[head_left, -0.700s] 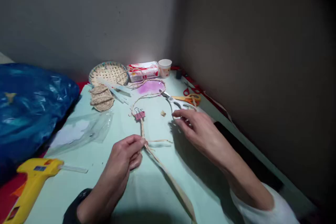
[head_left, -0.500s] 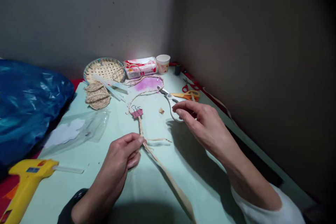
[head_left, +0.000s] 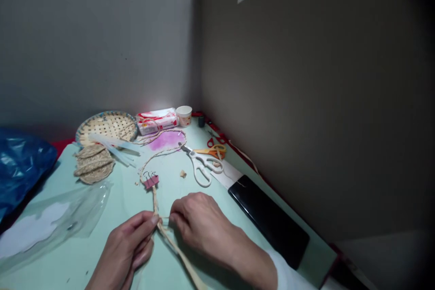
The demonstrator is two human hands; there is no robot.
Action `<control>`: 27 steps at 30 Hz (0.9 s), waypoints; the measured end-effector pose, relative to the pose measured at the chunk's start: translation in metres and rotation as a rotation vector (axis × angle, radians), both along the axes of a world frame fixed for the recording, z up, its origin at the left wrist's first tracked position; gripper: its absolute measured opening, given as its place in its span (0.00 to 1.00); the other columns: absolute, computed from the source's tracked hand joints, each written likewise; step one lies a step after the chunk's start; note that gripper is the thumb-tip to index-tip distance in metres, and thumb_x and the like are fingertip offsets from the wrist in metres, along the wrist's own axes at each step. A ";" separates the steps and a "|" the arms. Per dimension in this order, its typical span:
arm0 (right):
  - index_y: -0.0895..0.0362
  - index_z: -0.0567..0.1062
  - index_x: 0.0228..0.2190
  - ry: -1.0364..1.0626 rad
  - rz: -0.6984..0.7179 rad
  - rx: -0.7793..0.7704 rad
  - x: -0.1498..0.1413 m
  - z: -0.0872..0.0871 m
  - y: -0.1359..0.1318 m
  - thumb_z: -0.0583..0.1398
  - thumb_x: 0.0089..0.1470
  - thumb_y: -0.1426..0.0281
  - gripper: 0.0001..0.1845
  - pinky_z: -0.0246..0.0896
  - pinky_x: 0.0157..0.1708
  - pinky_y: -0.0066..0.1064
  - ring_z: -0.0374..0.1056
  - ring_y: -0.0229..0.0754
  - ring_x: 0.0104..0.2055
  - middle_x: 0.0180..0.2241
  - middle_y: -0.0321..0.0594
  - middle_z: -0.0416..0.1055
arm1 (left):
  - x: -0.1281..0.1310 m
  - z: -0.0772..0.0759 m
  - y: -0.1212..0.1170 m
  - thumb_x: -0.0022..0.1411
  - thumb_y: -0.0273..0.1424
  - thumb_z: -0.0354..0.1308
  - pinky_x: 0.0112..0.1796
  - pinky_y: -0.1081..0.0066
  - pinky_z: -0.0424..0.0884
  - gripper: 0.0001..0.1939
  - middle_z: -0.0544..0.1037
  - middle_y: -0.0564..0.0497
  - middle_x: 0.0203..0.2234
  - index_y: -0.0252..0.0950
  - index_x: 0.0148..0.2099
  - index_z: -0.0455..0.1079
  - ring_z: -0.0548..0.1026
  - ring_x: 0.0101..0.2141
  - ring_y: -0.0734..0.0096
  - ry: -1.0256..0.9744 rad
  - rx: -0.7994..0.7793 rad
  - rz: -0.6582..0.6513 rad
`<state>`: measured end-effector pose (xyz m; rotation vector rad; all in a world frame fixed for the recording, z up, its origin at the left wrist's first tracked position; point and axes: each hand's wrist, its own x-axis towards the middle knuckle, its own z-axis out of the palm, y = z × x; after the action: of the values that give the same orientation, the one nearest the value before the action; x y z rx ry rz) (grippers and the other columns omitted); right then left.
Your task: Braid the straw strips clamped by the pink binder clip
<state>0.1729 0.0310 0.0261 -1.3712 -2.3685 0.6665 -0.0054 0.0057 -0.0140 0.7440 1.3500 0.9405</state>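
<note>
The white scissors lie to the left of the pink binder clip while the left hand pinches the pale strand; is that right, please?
Not left: the head view shows the white scissors lying to the right of the pink binder clip. The left hand does pinch the pale strand.

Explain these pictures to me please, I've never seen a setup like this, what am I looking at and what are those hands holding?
There is no machine here, just someone's two bare hands. Every picture comes from one camera worn on the person's head, looking forward and down. On the pale green surface sit a woven basket, a bundle of twine, white-handled scissors, a paper cup and some translucent sticks. The left hand pinches a pale fibre cord below a pink binder clip. The right hand pinches a thin strand that sticks out sideways from the cord.
</note>
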 end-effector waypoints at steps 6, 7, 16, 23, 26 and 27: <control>0.55 0.76 0.30 -0.063 -0.016 0.024 0.001 -0.004 -0.010 0.51 0.59 0.70 0.14 0.48 0.27 0.29 0.66 0.39 0.29 0.28 0.42 0.74 | -0.005 -0.008 0.003 0.45 0.48 0.68 0.19 0.77 0.39 0.24 0.51 0.63 0.14 0.33 0.30 0.68 0.44 0.16 0.86 -0.007 -0.012 -0.035; 0.55 0.76 0.31 -0.079 -0.018 0.025 0.004 -0.001 -0.011 0.51 0.59 0.70 0.14 0.48 0.27 0.29 0.67 0.39 0.30 0.28 0.42 0.75 | -0.005 -0.009 0.003 0.43 0.48 0.68 0.20 0.77 0.39 0.24 0.51 0.63 0.14 0.33 0.30 0.68 0.44 0.16 0.86 -0.003 -0.007 -0.029; 0.60 0.77 0.38 -0.421 -0.374 0.050 0.070 0.056 0.071 0.52 0.60 0.71 0.14 0.56 0.32 0.29 0.72 0.44 0.37 0.37 0.52 0.76 | 0.004 0.000 0.002 0.41 0.48 0.69 0.20 0.78 0.36 0.25 0.51 0.62 0.15 0.30 0.28 0.70 0.44 0.16 0.88 0.021 0.053 0.007; 0.62 0.75 0.39 -0.388 -0.425 -0.008 0.072 0.016 0.120 0.58 0.59 0.65 0.13 0.64 0.39 0.34 0.71 0.42 0.39 0.39 0.46 0.74 | 0.008 0.001 0.001 0.45 0.46 0.66 0.20 0.78 0.36 0.22 0.46 0.64 0.14 0.31 0.26 0.67 0.43 0.15 0.88 0.025 0.112 0.012; 0.64 0.76 0.35 -0.299 -0.431 0.002 0.076 0.019 0.119 0.57 0.57 0.72 0.09 0.62 0.38 0.34 0.70 0.43 0.38 0.36 0.47 0.75 | 0.007 -0.001 0.002 0.47 0.46 0.65 0.20 0.78 0.36 0.21 0.45 0.65 0.13 0.31 0.26 0.68 0.43 0.15 0.87 0.025 0.119 -0.001; 0.65 0.76 0.34 -0.257 -0.429 0.012 0.078 0.024 0.117 0.56 0.56 0.74 0.09 0.61 0.37 0.32 0.70 0.44 0.39 0.36 0.50 0.75 | 0.007 -0.002 0.003 0.47 0.45 0.65 0.19 0.78 0.36 0.21 0.45 0.65 0.12 0.31 0.26 0.68 0.43 0.14 0.87 0.019 0.118 -0.006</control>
<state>0.2509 0.1483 0.0499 -1.9772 -2.1354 0.3720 0.0016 0.0083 -0.0156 0.8484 1.3169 1.0167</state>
